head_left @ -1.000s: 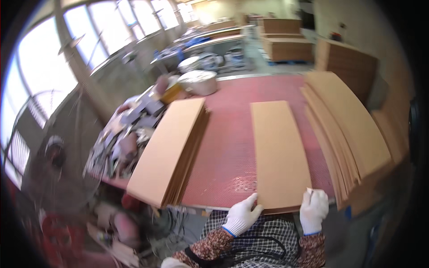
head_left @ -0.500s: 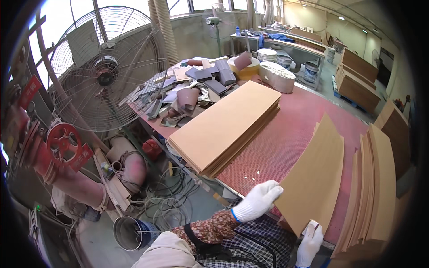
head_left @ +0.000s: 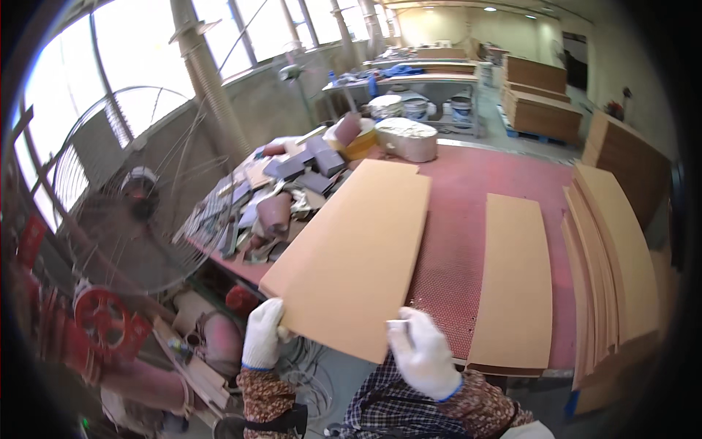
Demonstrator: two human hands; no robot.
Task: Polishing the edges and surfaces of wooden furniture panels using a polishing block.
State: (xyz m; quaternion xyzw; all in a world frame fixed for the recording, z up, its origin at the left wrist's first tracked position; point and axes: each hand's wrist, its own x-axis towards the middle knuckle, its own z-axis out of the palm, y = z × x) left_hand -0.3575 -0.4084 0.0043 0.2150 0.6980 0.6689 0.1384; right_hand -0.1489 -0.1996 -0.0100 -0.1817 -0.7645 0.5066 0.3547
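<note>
A tan, thin wooden board [head_left: 351, 241] slants toward me on the left of the table, over the place of a stack of like boards. My left hand [head_left: 263, 333], in a white knit glove, is closed on its near left corner. At the near right edge my gloved right hand [head_left: 424, 355] is closed around a small white-faced piece [head_left: 397, 323], which looks like folded sandpaper; the fingers partly cover it. Another tan board [head_left: 512, 285] lies flat on the red textured tabletop [head_left: 457, 271], to the right of that hand.
Several boards stand stacked at the right [head_left: 618, 249]. Purple-grey blocks [head_left: 318, 154] and sandpaper scraps heap at the table's far left, beside a white-topped round bundle [head_left: 406, 139]. A large caged fan [head_left: 139, 197], red valve wheel [head_left: 102, 316] and loose hoses [head_left: 311, 366] crowd the left side.
Both hands have left the right-hand board, which was tilted up and now lies flat. They have moved left to the other board, and my view has shifted with them.
</note>
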